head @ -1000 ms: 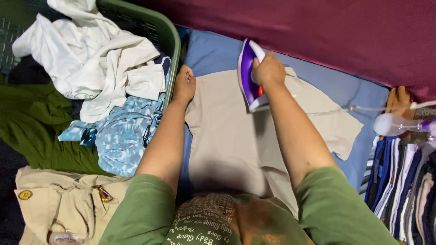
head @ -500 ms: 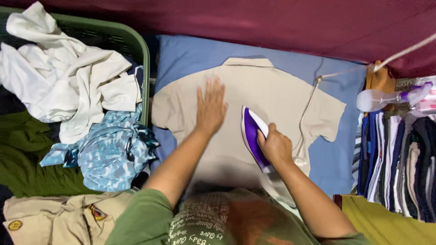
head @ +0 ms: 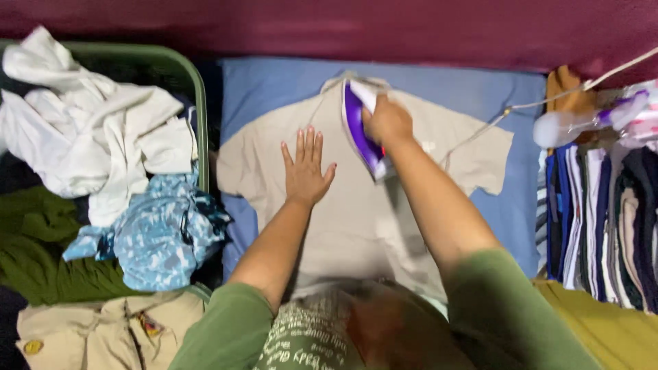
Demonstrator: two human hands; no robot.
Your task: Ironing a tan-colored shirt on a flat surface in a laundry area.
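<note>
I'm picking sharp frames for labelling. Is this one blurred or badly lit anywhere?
Head view: light is soft and even, no glare; the iron and right hand are smeared by motion; the left hand on the shirt is fairly sharp; the bottom edge near the camera is out of focus.

**Both arms stretched forward, one hand flat, one clenched**

The left hand (head: 306, 169) lies palm down, fingers straight and slightly spread, pointing away from the body. Its forearm runs back to a green sleeve. The right hand (head: 388, 122) reaches farther out, fingers curled tight in a fist-like grip, knuckles up. The right arm is nearly straight, angled inward from the shoulder.
</note>
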